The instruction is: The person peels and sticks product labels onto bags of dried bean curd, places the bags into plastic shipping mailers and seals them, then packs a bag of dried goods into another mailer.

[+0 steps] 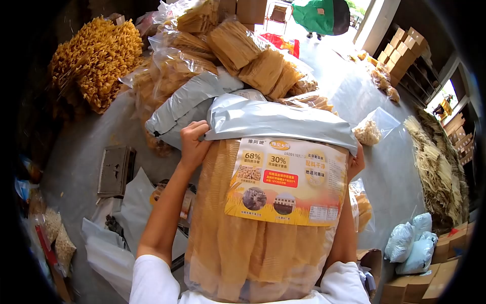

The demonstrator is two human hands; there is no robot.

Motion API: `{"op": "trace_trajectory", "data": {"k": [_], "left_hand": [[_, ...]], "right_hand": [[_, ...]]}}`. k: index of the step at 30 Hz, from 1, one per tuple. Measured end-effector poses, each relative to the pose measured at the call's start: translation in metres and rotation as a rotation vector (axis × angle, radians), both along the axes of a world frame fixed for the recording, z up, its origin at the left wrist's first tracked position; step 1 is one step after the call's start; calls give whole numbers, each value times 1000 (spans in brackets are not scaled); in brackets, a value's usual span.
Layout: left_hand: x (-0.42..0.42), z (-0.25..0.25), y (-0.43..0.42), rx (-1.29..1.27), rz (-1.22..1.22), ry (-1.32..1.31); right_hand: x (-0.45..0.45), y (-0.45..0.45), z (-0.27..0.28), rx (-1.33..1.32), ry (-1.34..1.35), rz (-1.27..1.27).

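A large clear bag of flat yellow-brown dried sheets [243,248], bearing a printed label [283,185], leans against my front. The open edge of a pale grey plastic mailing bag [276,121] lies over its far end. My left hand [196,139] pinches the mailing bag's edge at the left corner. At the right corner my right hand [356,163] is closed around the same edge, its fingers partly hidden behind the bag. Just beyond, another grey plastic bag [187,99] lies against the pile.
Clear bags of dried sheets [235,45] are heaped ahead. A bundle of yellow dried sticks [96,63] stands at the left, near a metal box [116,171]. Grey bags [109,253] lie on the floor. Packed grey parcels [412,245] and cardboard boxes [422,283] are at the right.
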State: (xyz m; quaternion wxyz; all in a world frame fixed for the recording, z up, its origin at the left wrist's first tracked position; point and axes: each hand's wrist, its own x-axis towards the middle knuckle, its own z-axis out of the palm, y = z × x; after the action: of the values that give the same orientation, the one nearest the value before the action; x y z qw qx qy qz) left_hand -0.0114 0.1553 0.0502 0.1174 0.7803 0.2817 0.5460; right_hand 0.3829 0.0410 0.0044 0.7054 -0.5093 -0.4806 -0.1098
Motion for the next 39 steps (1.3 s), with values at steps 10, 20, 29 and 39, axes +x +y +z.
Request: {"op": "trace_trajectory", "data": {"k": [10,20,29,39], "left_hand": [[-6,-68,29,-347,-151,-86],[-15,-72,-2,-874,-322,-299],[-28,-27,-76,-557,-244,-333],[-71,-32,-167,-698,-286,-207]], "right_hand": [[-4,-12,8,-277,-425,-264],[-40,-77,42,-665,-103,242],[-66,-144,41,-663,43,259],[-93,-225,20,-856,-51,353]]}}
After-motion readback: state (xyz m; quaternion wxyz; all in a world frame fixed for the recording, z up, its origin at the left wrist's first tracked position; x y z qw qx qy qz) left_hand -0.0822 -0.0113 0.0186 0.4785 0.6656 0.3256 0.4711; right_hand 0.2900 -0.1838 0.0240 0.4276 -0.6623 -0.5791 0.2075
